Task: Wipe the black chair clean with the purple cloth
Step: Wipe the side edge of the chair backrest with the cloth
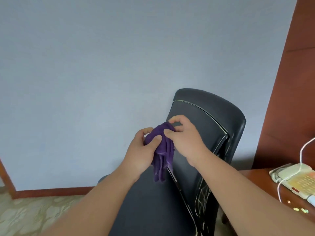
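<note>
A black padded chair (209,116) stands against the blue wall, its backrest on the right and its seat (150,201) running toward me. White scribble marks show on the lower part of the backrest. A bunched purple cloth (163,150) hangs in the air in front of the backrest's left edge. My left hand (141,150) grips the cloth from the left with thumb and fingers. From the right, my right hand (184,138) pinches the cloth's top.
A reddish wooden desk (255,178) stands to the right of the chair, bearing a beige telephone (296,179) with a white cord. A brown wooden panel (293,82) rises at the right. Patterned flooring (34,215) and a wooden skirting board lie at lower left.
</note>
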A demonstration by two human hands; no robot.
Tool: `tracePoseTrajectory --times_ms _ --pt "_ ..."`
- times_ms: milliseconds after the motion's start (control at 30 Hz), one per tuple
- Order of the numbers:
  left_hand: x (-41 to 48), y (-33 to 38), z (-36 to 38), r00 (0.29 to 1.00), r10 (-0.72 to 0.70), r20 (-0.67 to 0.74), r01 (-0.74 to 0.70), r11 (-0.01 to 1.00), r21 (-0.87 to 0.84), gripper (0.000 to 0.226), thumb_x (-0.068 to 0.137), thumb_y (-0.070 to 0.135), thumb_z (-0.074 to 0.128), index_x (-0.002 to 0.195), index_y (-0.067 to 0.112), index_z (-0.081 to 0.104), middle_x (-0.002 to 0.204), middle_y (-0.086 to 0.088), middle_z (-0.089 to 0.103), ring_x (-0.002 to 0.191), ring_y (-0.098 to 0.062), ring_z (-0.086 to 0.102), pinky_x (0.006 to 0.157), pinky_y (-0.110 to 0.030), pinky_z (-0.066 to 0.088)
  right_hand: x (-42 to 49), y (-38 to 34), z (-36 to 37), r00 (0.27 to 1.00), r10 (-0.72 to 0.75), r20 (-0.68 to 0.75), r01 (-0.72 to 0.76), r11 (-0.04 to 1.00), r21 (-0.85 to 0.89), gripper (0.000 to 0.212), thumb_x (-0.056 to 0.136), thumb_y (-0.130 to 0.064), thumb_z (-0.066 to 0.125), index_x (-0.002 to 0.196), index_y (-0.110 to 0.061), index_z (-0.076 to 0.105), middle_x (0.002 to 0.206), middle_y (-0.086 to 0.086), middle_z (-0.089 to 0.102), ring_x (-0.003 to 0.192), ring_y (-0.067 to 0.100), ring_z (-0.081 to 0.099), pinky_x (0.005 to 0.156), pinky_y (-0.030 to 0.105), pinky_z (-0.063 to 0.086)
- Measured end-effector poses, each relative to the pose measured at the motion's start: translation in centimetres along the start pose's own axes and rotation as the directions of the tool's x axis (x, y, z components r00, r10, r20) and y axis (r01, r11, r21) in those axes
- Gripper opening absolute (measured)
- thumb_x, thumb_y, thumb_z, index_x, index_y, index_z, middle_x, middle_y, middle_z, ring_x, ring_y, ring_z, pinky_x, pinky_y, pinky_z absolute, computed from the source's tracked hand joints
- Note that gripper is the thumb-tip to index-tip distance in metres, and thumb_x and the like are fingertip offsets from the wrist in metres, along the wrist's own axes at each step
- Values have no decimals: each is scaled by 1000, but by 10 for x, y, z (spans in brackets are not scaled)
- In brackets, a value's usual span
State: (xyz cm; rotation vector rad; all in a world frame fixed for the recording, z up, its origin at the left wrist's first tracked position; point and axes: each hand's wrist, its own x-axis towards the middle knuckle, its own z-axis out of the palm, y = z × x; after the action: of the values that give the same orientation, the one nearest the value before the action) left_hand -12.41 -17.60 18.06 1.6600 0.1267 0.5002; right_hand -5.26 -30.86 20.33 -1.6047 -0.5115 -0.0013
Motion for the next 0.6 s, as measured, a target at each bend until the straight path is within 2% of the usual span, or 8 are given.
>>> tracePoseTrajectory --times_ms 67,133,200,300,367,433,500,600 --pt "-1 7 6 997 66 -28 -66 998 5 27 87 30 68 111 34 58 93 1 72 67 -11 68 53 -22 50 0 -1 -4 994 -43 -98 39 998 -42 18 89 -19 66 87 -37 65 81 -13 72 71 6 69 58 16 51" --pt "-3 11 12 990 142 -18 -140 988 66 28 84 28 72 108 37 60 93 5 71 71 -13 70 58 -25 53 -2 -2 -7 983 -120 -138 96 980 -172 18 91 -21 63 81 -33 71 79 -18 71 72 2 66 60 14 50" --pt "-3 12 18 981 191 8 -191 976 102 31 83 24 73 108 38 61 96 7 71 79 -16 71 67 -33 58 -6 -8 -10 992 -88 -91 72 984 -161 28 92 -17 55 80 -33 75 80 -17 72 76 4 67 66 19 54" --pt "-2 16 21 968 250 14 -250 961 118 39 77 21 77 104 43 60 90 7 70 81 -21 70 72 -43 60 -12 -21 -18 993 57 104 -61 997 40 31 87 -17 47 88 -22 78 83 -4 76 73 13 68 58 22 51" --pt "1 21 20 951 309 14 -308 938 163 43 72 24 83 102 43 58 86 8 69 75 -16 68 68 -36 60 -14 -27 -27 979 91 182 -104 992 65 33 80 -31 51 90 -10 74 78 5 71 68 20 61 53 26 42" --pt "5 26 22 920 392 7 -383 896 223 45 66 33 86 99 40 56 88 12 66 76 -8 65 64 -20 54 -15 -29 -34 967 83 240 -95 995 39 39 78 -39 54 95 -10 74 84 15 70 71 22 60 61 35 37" --pt "8 31 27 894 449 -17 -425 858 288 49 58 44 84 96 40 53 93 13 61 79 -6 60 62 -13 49 -16 -28 -38 960 48 276 -54 998 14 31 84 -36 56 99 -19 77 99 18 73 79 22 68 67 41 41" --pt "9 33 37 896 443 2 -416 840 349 61 57 49 84 105 47 46 109 21 47 96 -2 55 69 -15 50 -15 -26 -44 978 46 205 -65 994 83 23 97 -26 56 101 -19 77 100 13 76 96 30 72 88 45 56"
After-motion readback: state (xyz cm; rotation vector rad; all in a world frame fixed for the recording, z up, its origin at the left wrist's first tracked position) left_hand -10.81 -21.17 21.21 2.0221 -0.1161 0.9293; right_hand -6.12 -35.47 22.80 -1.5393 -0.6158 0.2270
